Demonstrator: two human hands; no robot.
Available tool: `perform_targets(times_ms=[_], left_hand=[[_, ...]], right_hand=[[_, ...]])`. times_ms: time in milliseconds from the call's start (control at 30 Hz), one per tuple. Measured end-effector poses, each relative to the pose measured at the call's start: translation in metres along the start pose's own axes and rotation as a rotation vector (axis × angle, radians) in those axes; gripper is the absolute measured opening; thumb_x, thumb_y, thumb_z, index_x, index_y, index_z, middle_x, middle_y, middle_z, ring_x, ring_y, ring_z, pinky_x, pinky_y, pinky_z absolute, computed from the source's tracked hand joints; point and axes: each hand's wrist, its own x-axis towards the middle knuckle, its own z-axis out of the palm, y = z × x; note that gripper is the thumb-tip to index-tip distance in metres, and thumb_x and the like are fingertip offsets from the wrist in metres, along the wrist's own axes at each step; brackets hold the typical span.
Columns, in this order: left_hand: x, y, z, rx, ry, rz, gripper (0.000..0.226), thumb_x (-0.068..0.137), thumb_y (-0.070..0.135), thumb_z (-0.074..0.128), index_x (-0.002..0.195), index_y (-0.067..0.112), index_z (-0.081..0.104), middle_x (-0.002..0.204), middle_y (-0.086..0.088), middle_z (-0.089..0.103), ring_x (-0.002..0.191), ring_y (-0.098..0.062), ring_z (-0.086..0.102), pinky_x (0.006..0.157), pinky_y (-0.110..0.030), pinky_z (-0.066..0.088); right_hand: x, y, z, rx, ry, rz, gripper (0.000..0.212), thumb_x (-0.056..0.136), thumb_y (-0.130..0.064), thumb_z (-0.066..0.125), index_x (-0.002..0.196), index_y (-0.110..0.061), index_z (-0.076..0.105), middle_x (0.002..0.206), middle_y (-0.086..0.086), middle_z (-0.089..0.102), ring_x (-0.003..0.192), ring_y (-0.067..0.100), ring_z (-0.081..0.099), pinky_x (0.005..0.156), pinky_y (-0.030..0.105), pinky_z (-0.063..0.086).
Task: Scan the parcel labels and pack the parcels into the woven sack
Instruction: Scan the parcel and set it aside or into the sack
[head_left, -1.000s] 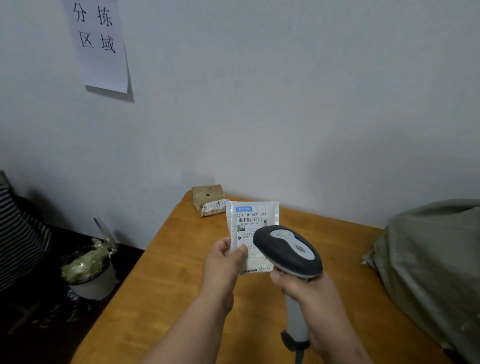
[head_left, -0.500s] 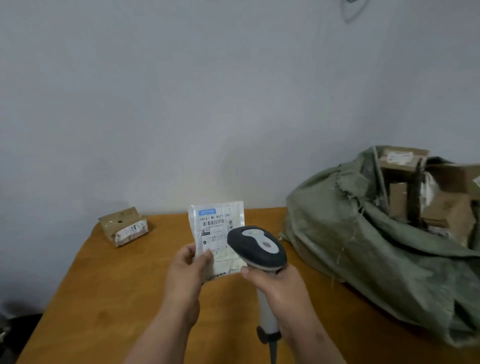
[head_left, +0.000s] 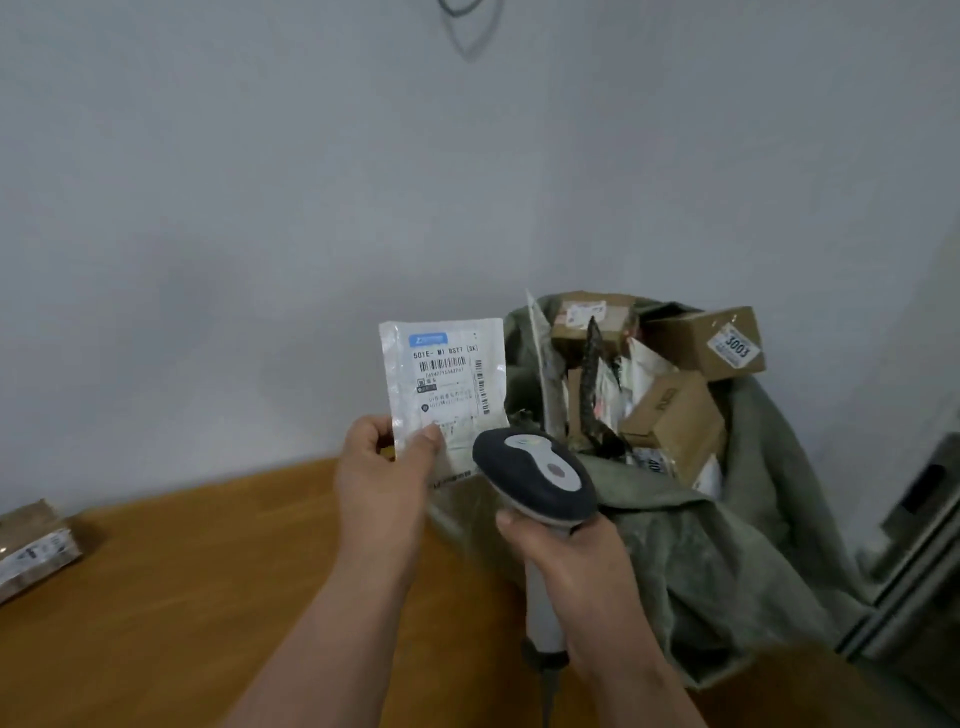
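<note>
Your view has swung right since half a second ago; the woven sack (head_left: 727, 545) now lies open ahead on the wooden table (head_left: 182, 597), boxes inside. Scanner (head_left: 535, 478): your right hand (head_left: 566, 551) grips its handle. Flat white parcel (head_left: 447, 384) (label facing you): pinched upright in your left hand (head_left: 384, 478), just beside the sack mouth

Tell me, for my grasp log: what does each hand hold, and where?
Left hand pinches the white parcel at its lower left corner; right hand grips the scanner by its handle.
</note>
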Motion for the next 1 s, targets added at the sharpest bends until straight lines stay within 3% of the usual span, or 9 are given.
perform_targets(times_ms=[200, 333, 400, 533, 633, 700, 800, 933, 1000], left_hand=[[0.017, 0.005, 0.093, 0.213, 0.097, 0.048, 0.019, 0.084, 0.031, 0.075, 0.082, 0.029, 0.057, 0.082, 0.013, 0.069, 0.074, -0.002, 0.067, 0.057, -0.022, 0.052], [0.034, 0.01, 0.131, 0.453, 0.139, 0.086, 0.024, 0.081, 0.044, 0.07, 0.079, 0.031, 0.049, 0.075, 0.014, 0.063, 0.069, -0.008, 0.062, 0.057, -0.028, 0.046], [0.042, 0.009, 0.147, 0.55, 0.081, 0.058, 0.025, 0.083, 0.033, 0.071, 0.085, 0.029, 0.046, 0.075, 0.012, 0.059, 0.069, -0.009, 0.059, 0.057, -0.027, 0.04], [0.05, 0.007, 0.164, 0.826, -0.259, -0.001, 0.015, 0.096, 0.019, 0.055, 0.11, 0.021, 0.06, 0.099, -0.001, 0.066, 0.089, -0.021, 0.063, 0.07, -0.032, 0.044], [0.053, 0.007, 0.152, 0.881, -0.236, 0.085, 0.034, 0.098, 0.022, 0.055, 0.131, 0.024, 0.063, 0.133, -0.005, 0.054, 0.117, -0.024, 0.056, 0.097, -0.03, 0.042], [0.053, 0.008, 0.137, 0.824, -0.161, 0.078, 0.05, 0.095, 0.026, 0.06, 0.145, 0.025, 0.049, 0.139, -0.006, 0.042, 0.123, -0.024, 0.052, 0.108, -0.033, 0.038], [0.053, 0.012, 0.112, 0.675, -0.089, 0.075, 0.048, 0.093, 0.024, 0.061, 0.14, 0.026, 0.052, 0.13, -0.004, 0.047, 0.107, -0.019, 0.057, 0.095, -0.028, 0.043], [0.05, 0.018, 0.064, 0.492, 0.007, 0.075, 0.035, 0.096, 0.025, 0.06, 0.13, 0.029, 0.059, 0.111, 0.01, 0.059, 0.092, -0.005, 0.057, 0.077, -0.023, 0.047], [0.047, 0.019, 0.033, 0.439, 0.034, 0.059, 0.029, 0.098, 0.023, 0.058, 0.127, 0.028, 0.061, 0.101, 0.017, 0.058, 0.089, -0.001, 0.056, 0.067, -0.016, 0.041]], right_hand=[[0.04, -0.006, -0.063, 0.009, 0.033, 0.009, 0.03, 0.078, -0.016, 0.083, 0.083, -0.04, 0.068, 0.083, -0.033, 0.071, 0.085, -0.003, 0.067, 0.072, 0.022, 0.049], [0.055, -0.009, -0.085, 0.039, -0.01, 0.045, 0.032, 0.077, -0.021, 0.084, 0.069, -0.049, 0.07, 0.074, -0.039, 0.067, 0.076, -0.007, 0.064, 0.065, 0.019, 0.043], [0.062, -0.01, -0.094, 0.069, -0.03, 0.061, 0.031, 0.077, -0.02, 0.084, 0.073, -0.047, 0.068, 0.072, -0.04, 0.065, 0.075, -0.008, 0.064, 0.064, 0.017, 0.042], [0.072, -0.009, -0.105, 0.081, -0.07, 0.018, 0.034, 0.077, -0.016, 0.083, 0.076, -0.048, 0.07, 0.076, -0.043, 0.065, 0.077, -0.019, 0.062, 0.069, 0.016, 0.042], [0.075, -0.009, -0.102, 0.067, -0.101, -0.002, 0.057, 0.079, -0.016, 0.081, 0.069, -0.07, 0.065, 0.08, -0.043, 0.066, 0.079, -0.023, 0.06, 0.07, 0.016, 0.044], [0.076, -0.007, -0.095, 0.07, -0.114, 0.008, 0.046, 0.078, -0.017, 0.082, 0.069, -0.061, 0.07, 0.081, -0.041, 0.067, 0.079, -0.02, 0.061, 0.069, 0.017, 0.044], [0.073, -0.005, -0.075, 0.08, -0.149, 0.022, 0.031, 0.077, -0.017, 0.083, 0.075, -0.046, 0.073, 0.084, -0.034, 0.071, 0.083, -0.011, 0.065, 0.07, 0.018, 0.046], [0.055, -0.009, -0.039, 0.052, -0.193, 0.004, 0.044, 0.081, -0.016, 0.081, 0.07, -0.058, 0.073, 0.083, -0.029, 0.073, 0.078, -0.009, 0.066, 0.068, 0.02, 0.046], [0.043, -0.01, -0.016, 0.039, -0.2, 0.005, 0.035, 0.079, -0.02, 0.082, 0.076, -0.054, 0.074, 0.087, -0.026, 0.074, 0.083, -0.004, 0.067, 0.069, 0.022, 0.047]])
